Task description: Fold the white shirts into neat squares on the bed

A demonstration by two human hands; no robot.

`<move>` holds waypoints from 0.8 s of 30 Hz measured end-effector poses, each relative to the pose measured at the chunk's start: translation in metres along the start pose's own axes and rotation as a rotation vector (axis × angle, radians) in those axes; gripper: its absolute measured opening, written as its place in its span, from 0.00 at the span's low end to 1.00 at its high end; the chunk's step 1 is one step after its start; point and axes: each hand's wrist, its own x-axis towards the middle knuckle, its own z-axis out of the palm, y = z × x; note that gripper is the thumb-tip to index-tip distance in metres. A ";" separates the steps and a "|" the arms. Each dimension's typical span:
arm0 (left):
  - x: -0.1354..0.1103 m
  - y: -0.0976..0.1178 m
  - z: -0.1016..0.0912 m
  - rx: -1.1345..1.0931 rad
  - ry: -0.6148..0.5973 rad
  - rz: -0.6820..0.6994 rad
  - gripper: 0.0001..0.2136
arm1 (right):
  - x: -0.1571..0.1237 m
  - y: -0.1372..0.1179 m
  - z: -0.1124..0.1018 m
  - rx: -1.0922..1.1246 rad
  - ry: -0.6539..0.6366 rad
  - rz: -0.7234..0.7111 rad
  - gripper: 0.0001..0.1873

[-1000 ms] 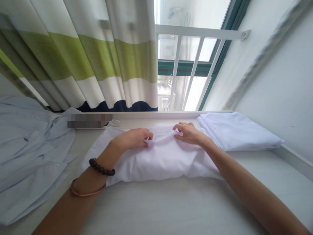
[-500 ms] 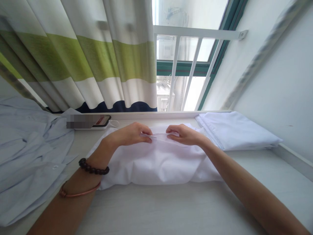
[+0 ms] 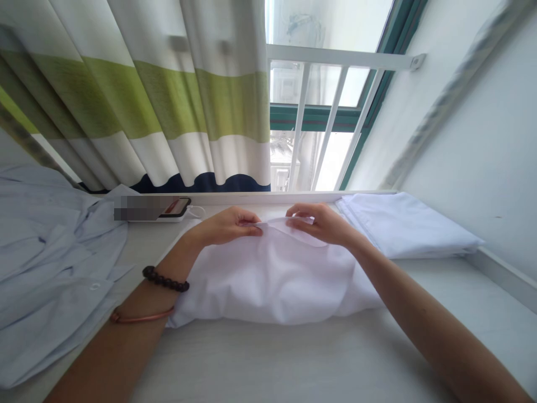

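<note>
A white shirt [image 3: 268, 285] lies bunched and partly folded on the pale surface in front of me, with soft creases across its front. Along its far edge, my left hand [image 3: 232, 226] pinches the cloth between thumb and fingers. To the right, a short gap away, my right hand [image 3: 316, 223] grips the same edge, where a thin collar-like flap curves down below the fingers. Between the hands the edge is raised slightly. Dark beads and a copper-coloured bangle circle my left wrist and forearm.
Rumpled white garments [image 3: 54, 268] with a button showing are heaped at the left. Beside them lies a phone [image 3: 178, 207], partly blurred out. A neatly folded white cloth [image 3: 411, 224] rests at the right by the wall. Behind are a striped curtain [image 3: 168, 101] and white window bars [image 3: 331, 56].
Both hands have lifted the far edge of the shirt slightly and moved a little away from me. The cloth below them looks more stretched, and the flap by my right hand stands out more.
</note>
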 end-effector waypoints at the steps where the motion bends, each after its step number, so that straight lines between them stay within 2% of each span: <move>1: 0.001 0.000 -0.001 0.004 0.026 -0.017 0.15 | -0.001 0.002 -0.009 0.002 -0.040 0.045 0.13; 5: 0.005 0.002 -0.013 0.090 0.132 -0.050 0.15 | -0.014 0.015 -0.062 -0.091 -0.284 0.322 0.23; 8: 0.012 0.006 -0.027 0.150 0.147 -0.062 0.16 | -0.032 0.027 -0.098 -0.077 -0.308 0.494 0.23; 10: 0.018 0.009 -0.036 0.173 0.126 -0.061 0.16 | -0.040 0.035 -0.109 0.029 -0.188 0.522 0.24; 12: 0.027 0.009 -0.041 0.211 0.091 -0.076 0.16 | -0.039 0.046 -0.106 0.111 0.057 0.490 0.27; 15: 0.044 -0.002 -0.040 0.287 0.033 -0.120 0.15 | -0.027 0.067 -0.088 0.142 0.436 0.418 0.29; 17: 0.055 -0.014 -0.032 0.327 0.028 -0.148 0.15 | -0.017 0.080 -0.075 0.181 0.524 0.474 0.27; 18: 0.059 -0.020 -0.026 0.343 0.047 -0.166 0.14 | -0.015 0.085 -0.070 0.216 0.520 0.523 0.26; 20: 0.064 -0.031 -0.014 0.361 0.070 -0.187 0.15 | -0.015 0.090 -0.068 0.315 0.410 0.616 0.26; 22: 0.065 -0.038 -0.004 0.372 0.076 -0.193 0.16 | -0.022 0.091 -0.071 0.388 0.215 0.660 0.28; 24: 0.063 -0.042 0.003 0.383 0.085 -0.185 0.17 | -0.031 0.090 -0.076 0.386 0.039 0.676 0.35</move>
